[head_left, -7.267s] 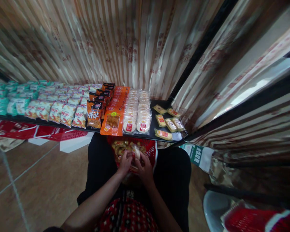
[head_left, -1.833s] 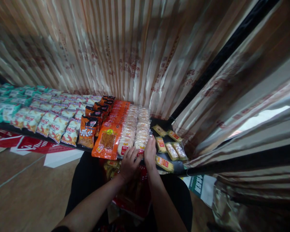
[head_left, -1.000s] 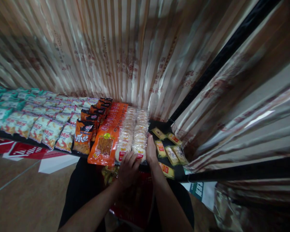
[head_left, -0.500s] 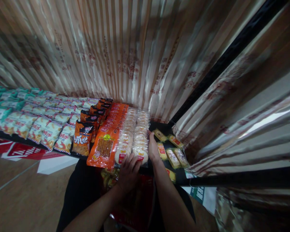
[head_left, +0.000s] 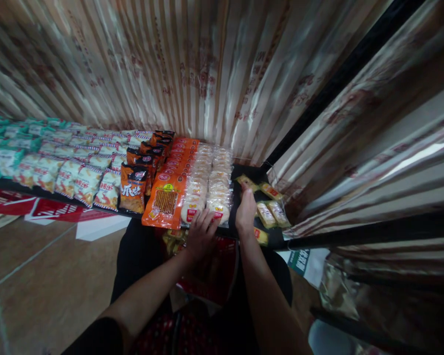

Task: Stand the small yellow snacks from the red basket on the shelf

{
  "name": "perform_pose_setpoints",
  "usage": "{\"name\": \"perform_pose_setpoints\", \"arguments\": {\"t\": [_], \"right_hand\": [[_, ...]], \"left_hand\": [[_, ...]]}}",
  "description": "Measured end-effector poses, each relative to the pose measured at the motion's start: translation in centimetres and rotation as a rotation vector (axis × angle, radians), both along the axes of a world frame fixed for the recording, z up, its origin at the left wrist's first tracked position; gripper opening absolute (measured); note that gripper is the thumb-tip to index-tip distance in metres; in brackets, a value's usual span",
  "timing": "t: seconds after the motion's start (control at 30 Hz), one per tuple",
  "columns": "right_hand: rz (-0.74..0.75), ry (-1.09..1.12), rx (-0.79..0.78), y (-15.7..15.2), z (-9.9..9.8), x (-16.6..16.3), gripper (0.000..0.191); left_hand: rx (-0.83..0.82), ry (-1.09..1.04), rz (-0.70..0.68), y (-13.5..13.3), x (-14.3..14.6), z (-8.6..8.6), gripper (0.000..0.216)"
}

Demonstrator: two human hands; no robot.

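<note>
My left hand (head_left: 203, 228) lies with its fingers spread on the front of two rows of clear-wrapped round white crackers (head_left: 219, 190), touching the nearest packs near their red labels. Just right of these rows, my right hand (head_left: 246, 212) is held edge-on over the black shelf, apart from the crackers. Its thumb points away from me; the other fingers are hidden behind the hand. By its tip lies a small yellow-wrapped snack (head_left: 247, 182), and a pair of similar snack packs (head_left: 272, 214) is to its right. I cannot tell whether it touches any of them.
Orange bags of stick snacks (head_left: 165, 202) stand left of the crackers, then black-and-orange snack bags (head_left: 133, 190), white snack bags (head_left: 89, 185) and green ones (head_left: 9, 162). A striped curtain (head_left: 192, 64) hangs behind. A dark pole (head_left: 307, 113) rises at the right.
My right hand has left the side of the cracker rows and moved right, covering a small snack pack. My left hand stays on the front crackers. The view has shifted slightly.
</note>
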State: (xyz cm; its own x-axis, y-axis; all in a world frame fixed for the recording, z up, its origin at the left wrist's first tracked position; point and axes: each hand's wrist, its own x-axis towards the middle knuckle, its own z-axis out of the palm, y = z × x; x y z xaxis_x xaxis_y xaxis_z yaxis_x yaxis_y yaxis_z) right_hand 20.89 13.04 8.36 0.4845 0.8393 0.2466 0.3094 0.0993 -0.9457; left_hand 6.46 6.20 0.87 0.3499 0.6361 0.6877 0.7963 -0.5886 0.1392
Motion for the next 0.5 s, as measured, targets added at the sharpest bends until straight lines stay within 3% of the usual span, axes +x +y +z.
{"name": "perform_pose_setpoints", "arguments": {"t": [0.17, 0.33, 0.43, 0.5], "right_hand": [[-0.061, -0.021, 0.116, -3.8, 0.4, -1.2, 0.056], [-0.092, -0.039, 0.123, -8.4, 0.1, -2.5, 0.049], [-0.064, -0.038, 0.155, -11.7, -1.0, -3.2, 0.043], [-0.040, -0.022, 0.089, -13.9, -2.6, -3.8, 0.041]], "left_hand": [[-0.025, 0.051, -0.025, -0.4, -0.5, -0.3, 0.033], [-0.043, 0.091, -0.020, -0.8, -0.5, 0.0, 0.035], [-0.031, 0.079, -0.046, -1.3, -0.6, 0.3, 0.035], [-0.024, 0.051, -0.088, -2.1, -0.8, 0.1, 0.033]]}}
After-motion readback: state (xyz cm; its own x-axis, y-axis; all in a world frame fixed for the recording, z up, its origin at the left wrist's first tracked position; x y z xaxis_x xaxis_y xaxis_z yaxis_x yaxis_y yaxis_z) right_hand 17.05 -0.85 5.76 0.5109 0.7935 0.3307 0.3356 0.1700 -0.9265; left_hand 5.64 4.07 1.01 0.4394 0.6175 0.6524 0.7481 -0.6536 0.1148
